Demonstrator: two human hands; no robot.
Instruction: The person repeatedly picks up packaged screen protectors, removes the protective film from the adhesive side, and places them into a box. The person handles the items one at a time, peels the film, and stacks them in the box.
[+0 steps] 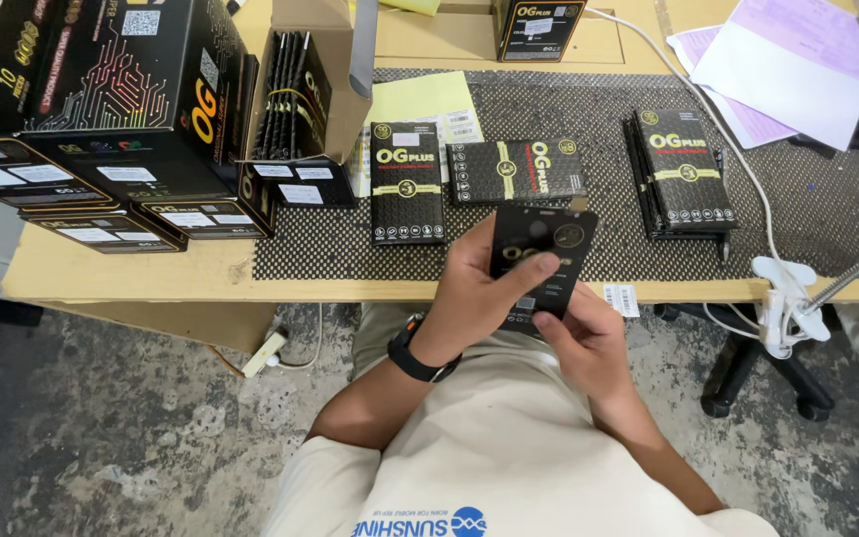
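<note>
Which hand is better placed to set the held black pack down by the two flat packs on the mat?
Left, probably. The left hand wraps the black pack from the side facing the two flat packs on the mat. The right hand only pinches its lower edge.

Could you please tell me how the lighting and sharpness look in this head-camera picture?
Head view: even, soft light with faint shadows; wide-angle bending toward the edges; a slight sheen on the flat black glossy packet held by the left hand and right hand; the black mesh mat stays sharp.
</note>
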